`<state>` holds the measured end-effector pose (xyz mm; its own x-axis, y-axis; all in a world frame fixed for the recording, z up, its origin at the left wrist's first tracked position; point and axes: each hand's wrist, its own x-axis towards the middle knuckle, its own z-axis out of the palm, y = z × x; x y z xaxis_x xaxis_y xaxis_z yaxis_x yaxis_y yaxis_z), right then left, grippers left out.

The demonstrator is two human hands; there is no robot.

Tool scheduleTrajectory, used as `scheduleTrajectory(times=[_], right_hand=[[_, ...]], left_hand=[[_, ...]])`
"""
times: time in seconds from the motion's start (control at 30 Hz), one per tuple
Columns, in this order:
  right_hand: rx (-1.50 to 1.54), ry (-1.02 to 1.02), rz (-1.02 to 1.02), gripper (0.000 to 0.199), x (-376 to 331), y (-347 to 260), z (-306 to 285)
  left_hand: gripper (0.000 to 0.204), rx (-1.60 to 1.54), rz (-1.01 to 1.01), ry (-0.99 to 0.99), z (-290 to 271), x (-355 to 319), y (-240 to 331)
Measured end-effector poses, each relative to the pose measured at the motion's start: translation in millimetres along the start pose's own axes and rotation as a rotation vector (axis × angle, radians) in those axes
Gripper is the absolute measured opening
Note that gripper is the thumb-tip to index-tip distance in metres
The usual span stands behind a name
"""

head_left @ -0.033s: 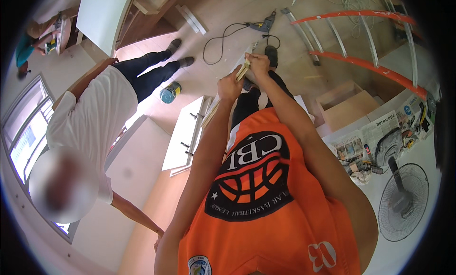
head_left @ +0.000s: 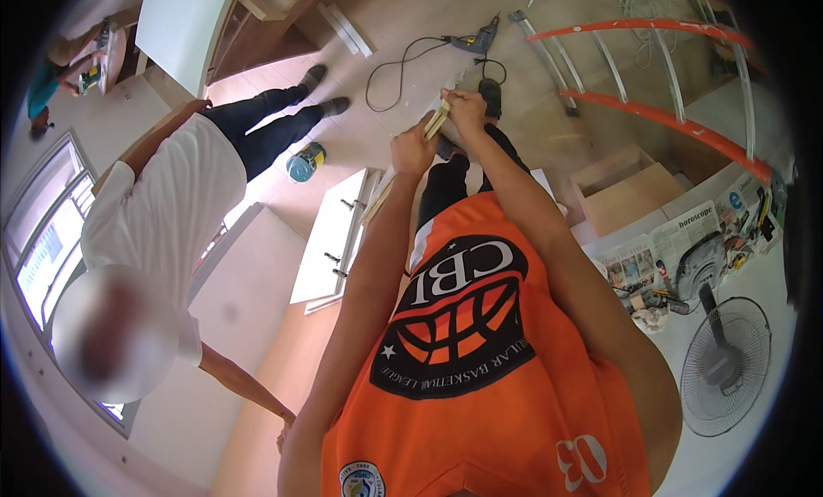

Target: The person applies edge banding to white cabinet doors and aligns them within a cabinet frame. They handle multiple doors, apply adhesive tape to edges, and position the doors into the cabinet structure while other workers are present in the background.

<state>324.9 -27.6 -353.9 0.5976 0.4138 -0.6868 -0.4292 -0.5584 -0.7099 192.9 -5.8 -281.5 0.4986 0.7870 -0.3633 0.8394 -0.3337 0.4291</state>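
Thin pale wooden strips [head_left: 437, 121] lie bundled in front of my legs, slanting down past my left forearm. My left hand [head_left: 413, 151] is closed around them. A little further along, near their far end, my right hand [head_left: 466, 113] grips the same strips with bent fingers. How many strips there are, I cannot tell. Part of their length is hidden behind my left hand and forearm. Beside my left forearm lean white panels [head_left: 321, 248] with dark hinges.
A corded power drill [head_left: 473, 42] lies on the floor ahead. To the right are an orange ladder [head_left: 651, 25], an open wooden box [head_left: 630, 188], tools on newspaper [head_left: 686, 231] and a fan [head_left: 727, 364]. A person in white [head_left: 171, 188] stands left, near a blue-lidded can [head_left: 305, 164].
Both hands have shifted very slightly away from me, still holding the strips. Nothing else has visibly moved.
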Motion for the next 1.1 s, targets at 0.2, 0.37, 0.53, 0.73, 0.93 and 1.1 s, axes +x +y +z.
scheduleTrajectory(times=[0.2,0.37,0.53,0.73,0.93,1.1], right_hand=[[-0.252,0.181,-0.107,0.017,53,43,17],[-0.042,0.163,0.187,0.018,47,39,-18],[-0.293,0.128,-0.076,0.024,63,64,-26],[-0.446,0.09,-0.122,0.026,115,82,-10],[-0.428,0.015,-0.105,0.021,135,96,-3],[-0.052,-0.111,0.005,0.03,133,85,-24]], left_hand=[[0.047,0.009,-0.049,-0.039,-9,4,7],[0.052,-0.121,-0.053,-0.019,14,-24,28],[0.053,-0.08,-0.016,-0.007,13,-24,38],[0.053,-0.067,-0.061,-0.056,3,-20,34],[0.054,-0.086,-0.023,-0.004,8,-21,33],[0.055,-0.029,-0.046,-0.046,0,-15,22]])
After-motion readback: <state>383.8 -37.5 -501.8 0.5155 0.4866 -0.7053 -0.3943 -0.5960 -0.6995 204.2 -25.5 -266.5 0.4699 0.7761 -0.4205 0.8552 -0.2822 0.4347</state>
